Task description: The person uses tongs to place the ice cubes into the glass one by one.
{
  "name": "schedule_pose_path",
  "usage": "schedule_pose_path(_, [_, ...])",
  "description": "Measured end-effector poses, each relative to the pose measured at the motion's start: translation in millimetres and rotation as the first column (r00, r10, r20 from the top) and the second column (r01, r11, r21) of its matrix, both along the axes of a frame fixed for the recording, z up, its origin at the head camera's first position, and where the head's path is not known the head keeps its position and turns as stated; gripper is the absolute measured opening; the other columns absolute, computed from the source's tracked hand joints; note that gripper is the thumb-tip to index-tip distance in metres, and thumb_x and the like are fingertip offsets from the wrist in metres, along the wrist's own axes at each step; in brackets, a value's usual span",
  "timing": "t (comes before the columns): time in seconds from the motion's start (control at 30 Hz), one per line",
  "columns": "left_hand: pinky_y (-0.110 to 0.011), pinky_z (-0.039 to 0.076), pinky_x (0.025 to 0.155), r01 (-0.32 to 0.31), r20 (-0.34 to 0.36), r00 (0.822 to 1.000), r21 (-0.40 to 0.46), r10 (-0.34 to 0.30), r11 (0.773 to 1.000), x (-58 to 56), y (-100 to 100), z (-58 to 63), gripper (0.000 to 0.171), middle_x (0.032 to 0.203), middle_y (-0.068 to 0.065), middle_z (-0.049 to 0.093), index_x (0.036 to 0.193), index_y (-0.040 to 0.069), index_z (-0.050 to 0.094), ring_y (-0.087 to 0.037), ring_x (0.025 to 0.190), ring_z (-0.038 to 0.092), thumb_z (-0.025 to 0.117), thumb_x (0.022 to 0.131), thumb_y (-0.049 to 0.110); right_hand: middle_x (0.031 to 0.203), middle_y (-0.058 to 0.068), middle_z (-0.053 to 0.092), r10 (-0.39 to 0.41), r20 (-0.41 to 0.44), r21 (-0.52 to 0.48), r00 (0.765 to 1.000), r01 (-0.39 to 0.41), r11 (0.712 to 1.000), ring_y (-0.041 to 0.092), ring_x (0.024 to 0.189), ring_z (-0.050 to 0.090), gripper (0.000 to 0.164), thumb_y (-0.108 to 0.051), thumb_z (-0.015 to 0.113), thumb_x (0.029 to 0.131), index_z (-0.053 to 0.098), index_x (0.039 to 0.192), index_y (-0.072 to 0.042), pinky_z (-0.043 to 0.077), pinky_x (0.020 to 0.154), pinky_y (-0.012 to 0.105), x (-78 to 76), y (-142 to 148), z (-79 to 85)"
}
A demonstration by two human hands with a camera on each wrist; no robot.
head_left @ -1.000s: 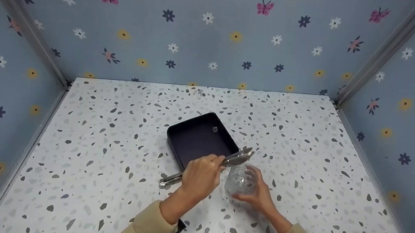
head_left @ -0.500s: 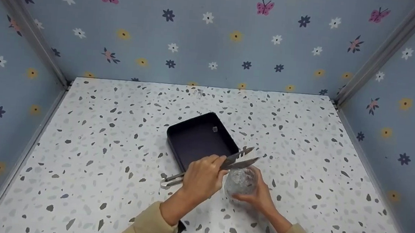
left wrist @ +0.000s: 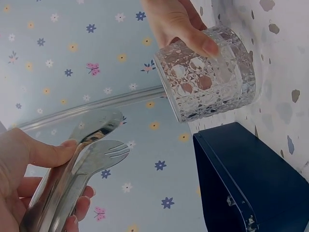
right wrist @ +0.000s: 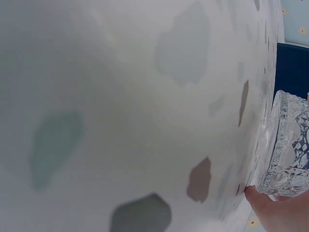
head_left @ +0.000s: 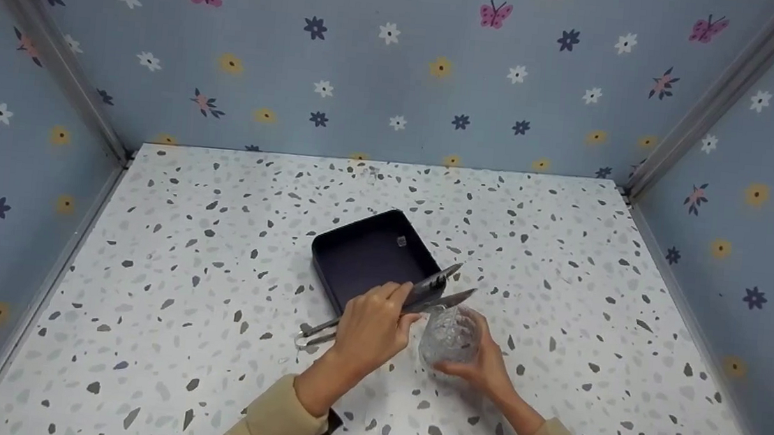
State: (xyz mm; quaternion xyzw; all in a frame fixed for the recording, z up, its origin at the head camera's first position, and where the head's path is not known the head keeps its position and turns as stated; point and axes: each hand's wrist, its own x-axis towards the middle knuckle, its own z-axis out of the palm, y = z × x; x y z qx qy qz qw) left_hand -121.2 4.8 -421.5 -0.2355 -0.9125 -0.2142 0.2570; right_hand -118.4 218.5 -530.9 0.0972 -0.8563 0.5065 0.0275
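Observation:
Metal serving tongs [head_left: 453,297] are in my left hand [head_left: 374,321], held at the middle. Their tips, one a spoon and one a fork, stand apart above the near right corner of the dark square tray [head_left: 362,264] and the glass rim. The left wrist view shows nothing between the tong tips [left wrist: 104,154]. My right hand [head_left: 490,363] grips the clear cut-glass tumbler [head_left: 449,342] from the right side. The tumbler stands upright on the table, its patterned wall [left wrist: 212,77] plain in the left wrist view. One small clear cube [head_left: 401,241] lies in the tray's far right part.
The white speckled table [head_left: 216,251] reaches to blue flowered panels [head_left: 386,70] at the back and both sides. In the right wrist view, the tray's dark wall [right wrist: 292,67] shows just beyond the tumbler. A dark strap [head_left: 329,427] sits at my left sleeve.
The tong tips were nearly together, then spread apart. Since then my left hand has shifted slightly left with the tongs, toward the tray. My right hand and the tumbler have stayed put.

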Motion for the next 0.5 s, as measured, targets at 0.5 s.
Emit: schedule_pose_path(0.5, [-0.033, 0.049, 0.054, -0.052, 0.019, 0.998, 0.006, 0.052, 0.999, -15.4, -9, -6.9, 0.040, 0.088, -0.011, 0.062, 0.103, 0.000, 0.063, -0.024, 0.069, 0.060, 0.072, 0.071, 0.023, 0.122, 0.015, 0.049, -0.047, 0.012, 0.058, 0.999, 0.046, 0.997, 0.031, 0.109, 0.048, 0.097, -0.030, 0.084, 0.054, 0.031, 0.133, -0.011, 0.038, 0.088, 0.046, -4.4, 4, -14.3])
